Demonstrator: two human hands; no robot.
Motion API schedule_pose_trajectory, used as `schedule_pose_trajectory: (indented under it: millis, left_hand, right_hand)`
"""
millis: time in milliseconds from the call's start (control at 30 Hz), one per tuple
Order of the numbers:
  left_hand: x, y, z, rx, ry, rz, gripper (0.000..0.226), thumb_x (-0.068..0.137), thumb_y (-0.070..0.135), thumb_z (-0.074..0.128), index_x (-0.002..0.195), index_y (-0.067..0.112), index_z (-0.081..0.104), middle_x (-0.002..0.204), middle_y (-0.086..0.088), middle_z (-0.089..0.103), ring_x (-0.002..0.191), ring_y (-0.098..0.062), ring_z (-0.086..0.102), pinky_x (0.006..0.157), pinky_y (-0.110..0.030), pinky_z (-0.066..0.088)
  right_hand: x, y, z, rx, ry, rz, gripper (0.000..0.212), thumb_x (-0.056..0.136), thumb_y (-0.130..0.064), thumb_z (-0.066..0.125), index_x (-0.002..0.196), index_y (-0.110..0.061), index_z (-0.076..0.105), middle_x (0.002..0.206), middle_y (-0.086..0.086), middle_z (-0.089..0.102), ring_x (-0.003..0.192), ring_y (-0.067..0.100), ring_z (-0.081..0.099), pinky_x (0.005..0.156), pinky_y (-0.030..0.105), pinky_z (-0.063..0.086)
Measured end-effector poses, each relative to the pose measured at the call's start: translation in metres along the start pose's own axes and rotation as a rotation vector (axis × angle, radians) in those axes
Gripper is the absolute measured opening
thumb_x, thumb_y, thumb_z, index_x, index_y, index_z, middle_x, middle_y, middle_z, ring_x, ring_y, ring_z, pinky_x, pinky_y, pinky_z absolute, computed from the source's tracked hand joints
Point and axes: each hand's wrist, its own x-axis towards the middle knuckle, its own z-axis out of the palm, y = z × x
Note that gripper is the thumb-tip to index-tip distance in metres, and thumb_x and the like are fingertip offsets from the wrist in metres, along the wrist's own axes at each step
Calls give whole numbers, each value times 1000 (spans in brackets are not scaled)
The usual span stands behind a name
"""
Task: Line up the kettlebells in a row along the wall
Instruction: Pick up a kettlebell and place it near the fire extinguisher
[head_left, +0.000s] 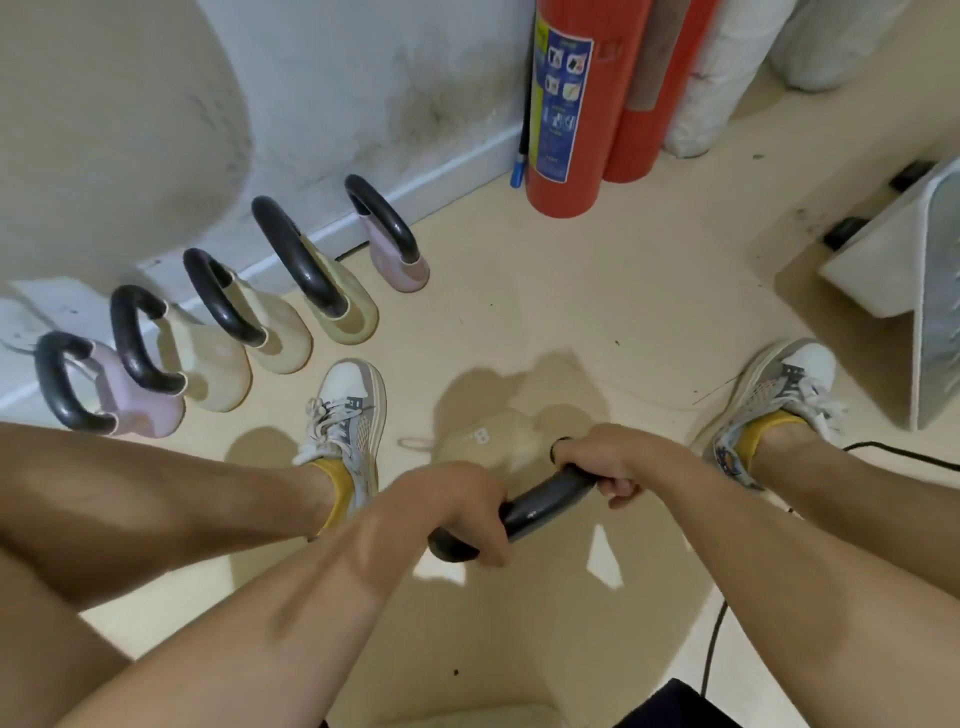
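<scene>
A cream kettlebell (485, 435) with a black handle (545, 501) is between my feet, near the floor. My left hand (457, 506) and my right hand (605, 460) both grip that handle, left at its near end, right at its far end. Several kettlebells stand in a row along the wall (363, 93): a pink one (140, 400) at the left, a cream one (215, 364), another cream one (278, 332), a larger cream one (345, 306) and a pink one (400, 260) at the right end.
A red fire extinguisher (563, 104) and a red roll (649, 88) stand by the wall right of the row, with white rolls (722, 73) behind. A white box (893, 270) lies at the right. My shoes (345, 415) (774, 400) flank the kettlebell. A black cable (711, 649) runs at lower right.
</scene>
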Motion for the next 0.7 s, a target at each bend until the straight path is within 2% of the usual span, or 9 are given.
schedule_pose_trajectory:
  millis: [67,133,200,233,367,500,600,633,700]
  left_hand:
    - [-4,-5,-15,-249,179,0,23,73,32,66,91,20,56,78,1,59,69,-18,58,60,-27,45]
    - [-1,-14,-22,-483,476,-63,29,79,35,62,102,19,53,82,2,58,72,-17,57,59,-28,40]
    - [1,-32,-21,-382,783,-159,30,83,40,57,103,20,50,86,1,59,80,-24,61,63,-31,39]
    - [4,-41,-20,-359,843,-182,27,84,41,55,100,21,49,84,1,59,80,-25,61,62,-31,39]
    - [9,-38,-13,-812,713,41,17,90,36,59,84,21,53,73,0,58,63,-18,54,61,-30,42]
    - [14,-8,9,-1157,556,116,34,96,32,48,125,14,49,83,-1,61,70,-16,56,75,-38,49]
    - [3,-15,12,-1442,382,101,33,99,34,48,128,19,46,97,-3,62,88,-17,58,83,-35,48]
    - [-4,-19,7,-1404,312,77,32,98,35,48,128,23,45,105,-2,63,99,-18,58,89,-38,48]
    - [-12,-26,-12,-1036,336,16,45,94,29,55,136,22,40,119,-3,60,113,-21,55,96,-41,45]
  right_hand:
    - [-4,-22,-10,108,101,-51,28,87,-33,50,77,-6,52,56,11,58,34,17,43,48,22,43]
    - [-8,-39,-19,157,199,-136,33,92,-33,45,91,-3,56,70,14,70,47,21,56,54,25,47]
    - [-13,-51,-20,183,200,-187,35,95,-35,44,107,-4,56,89,15,74,65,22,63,64,30,50]
    - [-16,-55,-17,210,159,-193,37,95,-37,45,113,-7,55,98,14,73,72,22,65,68,31,51]
    - [-17,-65,17,391,-30,-196,44,97,-45,43,129,-15,52,114,4,66,89,17,66,81,36,55]
    - [-14,-61,29,296,-41,-249,46,97,-53,37,121,-18,55,110,5,70,97,18,68,91,42,55]
    - [-12,-69,30,23,15,-338,53,99,-52,30,122,-12,55,112,14,69,105,28,65,89,41,53]
    - [-10,-73,31,10,32,-360,52,99,-51,30,124,-12,54,113,13,68,105,28,64,87,41,53]
    - [-8,-73,33,95,10,-362,46,99,-50,32,126,-18,50,114,8,66,103,25,64,85,39,54]
